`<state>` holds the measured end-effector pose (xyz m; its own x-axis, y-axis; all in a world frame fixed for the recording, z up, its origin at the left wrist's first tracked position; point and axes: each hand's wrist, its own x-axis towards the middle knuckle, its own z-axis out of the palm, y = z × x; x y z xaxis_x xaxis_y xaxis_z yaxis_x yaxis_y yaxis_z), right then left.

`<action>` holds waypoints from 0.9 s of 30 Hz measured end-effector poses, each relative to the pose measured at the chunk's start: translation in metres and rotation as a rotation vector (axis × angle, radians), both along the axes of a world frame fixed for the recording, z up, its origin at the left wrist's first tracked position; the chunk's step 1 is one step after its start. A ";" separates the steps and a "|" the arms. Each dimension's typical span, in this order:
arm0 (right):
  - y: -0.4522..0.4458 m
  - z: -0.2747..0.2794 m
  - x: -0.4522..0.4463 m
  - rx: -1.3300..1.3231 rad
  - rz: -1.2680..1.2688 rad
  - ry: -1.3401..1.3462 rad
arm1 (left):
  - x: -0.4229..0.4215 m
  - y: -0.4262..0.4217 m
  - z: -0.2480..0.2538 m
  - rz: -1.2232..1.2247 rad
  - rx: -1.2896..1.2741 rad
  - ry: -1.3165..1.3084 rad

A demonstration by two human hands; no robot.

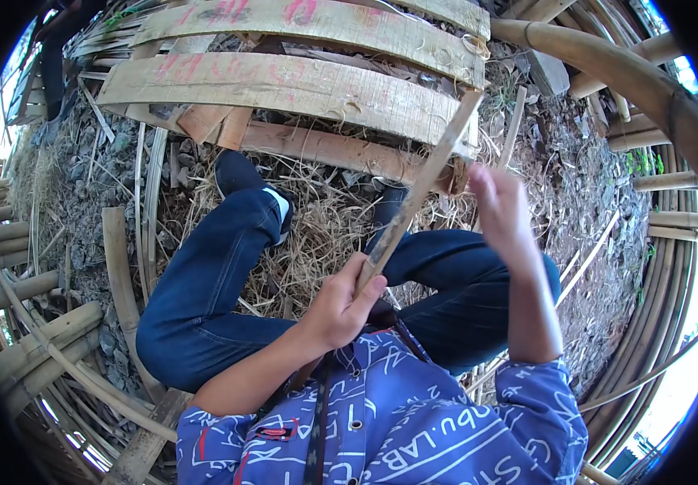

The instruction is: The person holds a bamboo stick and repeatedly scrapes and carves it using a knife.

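Note:
My left hand [339,305] is closed around the lower end of a split bamboo strip [423,187]. The strip slants up and to the right, its far end by the right end of a pale wooden plank [284,85]. My right hand [501,204] is raised to the right of the strip, fingers curled and slightly smeared by motion. A small dark bit shows at its fingertips, but what it grips cannot be made out. Thin curled shavings [317,226] lie on the ground between my legs.
Pale planks with red marks form a slatted bench ahead, on a reddish wooden beam [325,152]. Bamboo poles [672,137] are stacked along the right, and more poles [42,347] lie at the left. A bamboo piece [123,291] lies beside my left knee.

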<state>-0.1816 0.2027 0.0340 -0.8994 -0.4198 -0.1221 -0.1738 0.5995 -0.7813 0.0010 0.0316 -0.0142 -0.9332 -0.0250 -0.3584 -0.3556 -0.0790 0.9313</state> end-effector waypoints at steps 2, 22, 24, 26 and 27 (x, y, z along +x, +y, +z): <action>-0.005 -0.003 0.021 0.036 0.100 0.018 | -0.001 -0.004 0.002 -0.004 0.026 -0.032; 0.015 0.008 -0.020 -0.145 -0.089 0.140 | -0.007 -0.024 0.007 -0.126 0.308 -0.175; 0.012 0.011 -0.017 -0.132 -0.028 0.120 | -0.002 -0.032 0.015 -0.069 0.488 -0.239; 0.009 0.009 -0.015 -0.174 0.007 0.133 | 0.004 -0.044 0.013 -0.062 0.509 -0.240; 0.008 0.010 -0.015 -0.197 0.029 0.118 | 0.006 -0.050 0.016 -0.073 0.531 -0.238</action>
